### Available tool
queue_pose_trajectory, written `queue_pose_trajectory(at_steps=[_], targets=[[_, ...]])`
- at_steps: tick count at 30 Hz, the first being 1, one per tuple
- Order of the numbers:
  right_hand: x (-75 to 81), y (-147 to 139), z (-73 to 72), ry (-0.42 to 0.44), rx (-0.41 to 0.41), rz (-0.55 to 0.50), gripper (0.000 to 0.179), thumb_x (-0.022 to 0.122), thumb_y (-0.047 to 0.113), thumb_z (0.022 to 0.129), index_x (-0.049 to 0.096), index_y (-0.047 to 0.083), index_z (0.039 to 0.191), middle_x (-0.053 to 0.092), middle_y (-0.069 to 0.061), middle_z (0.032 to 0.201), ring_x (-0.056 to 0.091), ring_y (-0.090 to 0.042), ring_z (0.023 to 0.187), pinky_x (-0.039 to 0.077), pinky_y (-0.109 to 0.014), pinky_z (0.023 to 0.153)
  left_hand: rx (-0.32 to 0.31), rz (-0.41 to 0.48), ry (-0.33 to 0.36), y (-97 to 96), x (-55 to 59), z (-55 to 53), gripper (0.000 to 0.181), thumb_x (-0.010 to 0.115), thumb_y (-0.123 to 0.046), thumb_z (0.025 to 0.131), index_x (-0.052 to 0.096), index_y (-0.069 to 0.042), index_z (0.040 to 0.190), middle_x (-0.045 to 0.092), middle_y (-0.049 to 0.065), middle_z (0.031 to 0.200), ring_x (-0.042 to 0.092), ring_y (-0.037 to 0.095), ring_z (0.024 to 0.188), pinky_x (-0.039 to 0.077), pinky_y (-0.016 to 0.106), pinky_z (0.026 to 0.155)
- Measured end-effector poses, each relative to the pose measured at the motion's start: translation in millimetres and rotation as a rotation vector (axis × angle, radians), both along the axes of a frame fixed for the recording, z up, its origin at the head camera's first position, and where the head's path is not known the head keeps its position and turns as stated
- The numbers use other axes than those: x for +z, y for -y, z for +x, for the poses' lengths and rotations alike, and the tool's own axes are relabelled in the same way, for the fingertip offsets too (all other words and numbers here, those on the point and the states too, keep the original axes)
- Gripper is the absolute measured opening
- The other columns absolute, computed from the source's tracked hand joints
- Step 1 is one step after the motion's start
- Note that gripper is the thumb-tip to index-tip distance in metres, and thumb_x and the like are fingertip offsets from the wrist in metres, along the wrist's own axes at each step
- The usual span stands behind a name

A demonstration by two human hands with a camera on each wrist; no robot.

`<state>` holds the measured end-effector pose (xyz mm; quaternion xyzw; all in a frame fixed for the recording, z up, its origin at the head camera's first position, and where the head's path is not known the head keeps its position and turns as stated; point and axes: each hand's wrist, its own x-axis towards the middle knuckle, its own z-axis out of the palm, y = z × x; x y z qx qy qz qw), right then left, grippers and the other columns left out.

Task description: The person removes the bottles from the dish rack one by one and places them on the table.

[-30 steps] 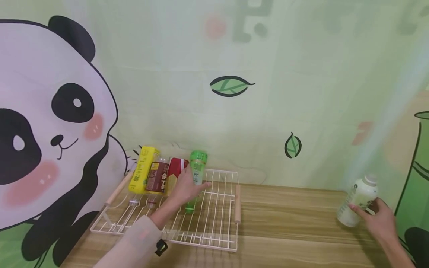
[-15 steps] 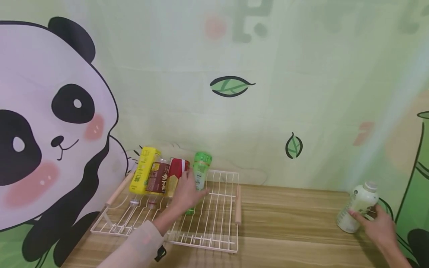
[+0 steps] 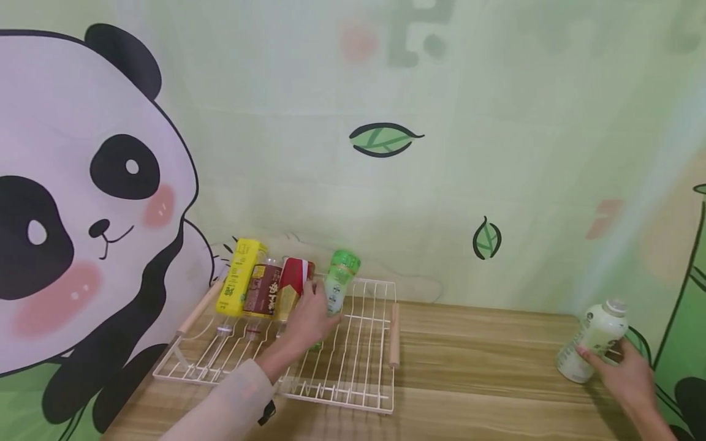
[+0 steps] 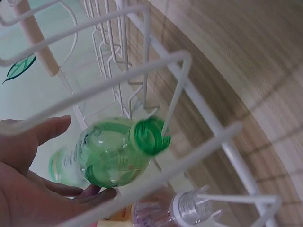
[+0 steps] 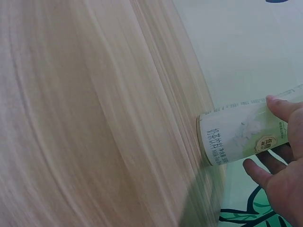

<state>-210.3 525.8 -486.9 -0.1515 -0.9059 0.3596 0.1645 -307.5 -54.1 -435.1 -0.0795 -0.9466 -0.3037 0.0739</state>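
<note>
My left hand [image 3: 309,312] holds a green-capped clear bottle [image 3: 337,288] that leans upside down in a white wire rack [image 3: 361,367]. In the left wrist view its green cap [image 4: 151,135] points down between the wires; the fingers curl under the bottle and the thumb lies on the other side. A bottle with a red and gold label [image 3: 292,282] stands close to those fingers, partly hidden. Far to the right, my right hand [image 3: 629,370] grips a pale milk tea bottle [image 3: 592,343], thumb on one side and fingers on the other. That bottle is tilted, cap up, near the tabletop.
A yellow bottle [image 3: 241,278] and a brown-labelled bottle [image 3: 263,291] also lean cap-down in the rack's left part. Wooden handles [image 3: 394,335] flank the rack. The wooden table [image 3: 474,349] ends at a printed panda backdrop [image 3: 441,184].
The upper end of the green-capped bottle has tipped to the right, and my left thumb has come in nearer to it. The milk tea bottle has hardly moved in my right hand.
</note>
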Motion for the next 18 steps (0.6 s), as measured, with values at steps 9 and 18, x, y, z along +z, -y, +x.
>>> queue_pose_trajectory(at_steps=[9, 18], targets=[[-2.0, -1.4, 3.3, -0.003, -0.002, 0.049, 0.08, 0.068, 0.045, 0.103, 0.04, -0.017, 0.146, 0.045, -0.048, 0.142, 0.047, -0.068, 0.124, 0.038, -0.079, 0.099, -0.028, 0.006, 0.058, 1.9, -3.4, -2.0, 0.077, 0.085, -0.017, 0.09, 0.043, 0.01, 0.148, 0.06, 0.02, 0.113, 0.065, 0.033, 0.097, 0.06, 0.05, 0.083], [4.6, 0.2, 8.2, 0.225, 0.001, 0.112, 0.097, 0.058, 0.06, 0.104, 0.035, -0.025, 0.143, 0.044, -0.048, 0.142, 0.045, -0.067, 0.125, 0.038, -0.078, 0.1, -0.016, 0.066, 0.113, 1.5, -2.0, -1.5, 0.072, 0.084, -0.019, 0.092, 0.045, 0.006, 0.147, 0.062, 0.018, 0.115, 0.066, 0.03, 0.098, 0.061, 0.045, 0.079]])
